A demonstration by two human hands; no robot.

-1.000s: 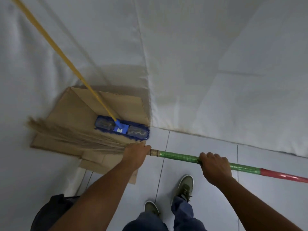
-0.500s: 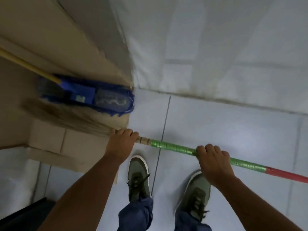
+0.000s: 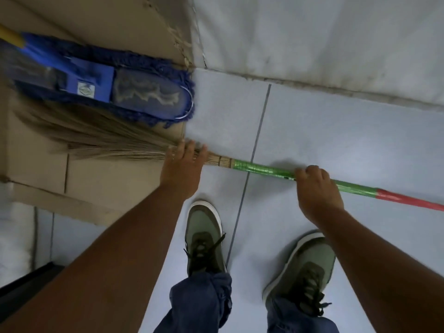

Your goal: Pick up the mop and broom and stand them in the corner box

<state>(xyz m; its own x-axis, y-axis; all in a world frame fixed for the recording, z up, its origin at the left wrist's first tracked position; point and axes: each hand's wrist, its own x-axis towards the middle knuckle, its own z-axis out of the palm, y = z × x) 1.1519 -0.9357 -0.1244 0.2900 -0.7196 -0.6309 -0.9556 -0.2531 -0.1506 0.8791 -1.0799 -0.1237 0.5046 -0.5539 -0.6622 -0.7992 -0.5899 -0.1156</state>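
Mop (image 3: pixel 101 85) pole and broom (image 3: pixel 264 168) handle's red end — both cut off by frame edges.

No text can be read anywhere; a small white label (image 3: pixel 85 89) sits on the blue plate of the mop (image 3: pixel 101 85), its print too blurred to make out.

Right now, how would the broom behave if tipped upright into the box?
The broom has a thin straight handle, so probably stiff and light. Its bristles fan loosely and would likely splay under weight. Upright, it may lean or slide.
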